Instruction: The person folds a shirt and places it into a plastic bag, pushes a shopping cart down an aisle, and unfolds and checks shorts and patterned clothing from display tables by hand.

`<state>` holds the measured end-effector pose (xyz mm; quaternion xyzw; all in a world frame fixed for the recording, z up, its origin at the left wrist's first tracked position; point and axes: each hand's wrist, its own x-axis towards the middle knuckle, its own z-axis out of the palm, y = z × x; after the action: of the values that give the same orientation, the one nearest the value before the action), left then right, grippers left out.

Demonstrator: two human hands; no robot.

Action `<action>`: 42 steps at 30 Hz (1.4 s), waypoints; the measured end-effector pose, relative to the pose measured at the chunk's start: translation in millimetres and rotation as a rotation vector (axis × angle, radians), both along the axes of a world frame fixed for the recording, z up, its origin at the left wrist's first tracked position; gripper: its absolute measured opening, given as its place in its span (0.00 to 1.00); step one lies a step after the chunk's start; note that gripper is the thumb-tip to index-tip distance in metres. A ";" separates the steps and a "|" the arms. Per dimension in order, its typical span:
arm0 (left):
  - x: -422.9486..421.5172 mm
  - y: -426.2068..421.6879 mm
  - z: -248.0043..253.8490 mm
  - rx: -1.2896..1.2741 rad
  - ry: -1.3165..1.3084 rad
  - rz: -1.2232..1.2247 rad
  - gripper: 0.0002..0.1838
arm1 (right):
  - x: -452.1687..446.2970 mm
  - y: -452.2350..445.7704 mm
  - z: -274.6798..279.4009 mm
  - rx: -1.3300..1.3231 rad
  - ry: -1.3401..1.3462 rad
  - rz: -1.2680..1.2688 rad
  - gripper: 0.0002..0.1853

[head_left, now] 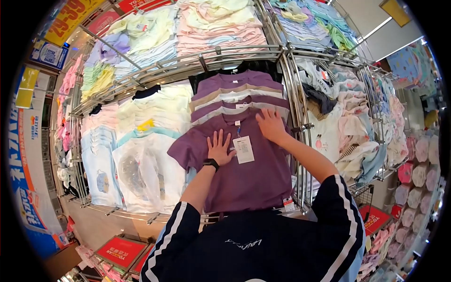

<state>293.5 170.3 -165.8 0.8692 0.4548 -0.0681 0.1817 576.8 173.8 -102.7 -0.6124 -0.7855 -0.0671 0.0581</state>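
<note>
Directly beneath both your hands, in the centre of the frame, a plum-purple short-sleeved cotton-look T-shirt (249, 188) lies face up, its long axis running from collar at the top to hem at the bottom. Your left hand (219, 149) presses flat on its chest, fingers spread wide, beside a white rectangular paper tag (244, 150). Your right hand (271, 125) touches the upper-right shoulder, fingers bent; whether they pinch fabric, you cannot tell.

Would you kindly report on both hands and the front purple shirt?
Left hand flat on front purple shirt. Right hand at its shoulder. White tag on chest; no obstruction seen.
</note>
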 end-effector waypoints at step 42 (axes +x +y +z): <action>174.0 -2.9 45.9 -0.293 -0.641 -0.249 0.20 | -34.7 -179.9 19.1 0.141 0.991 -0.782 0.20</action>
<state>467.5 167.5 -119.9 0.8597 0.2511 0.1217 0.4278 542.1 -6.1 -83.7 -0.8073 -0.3773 0.1566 0.4260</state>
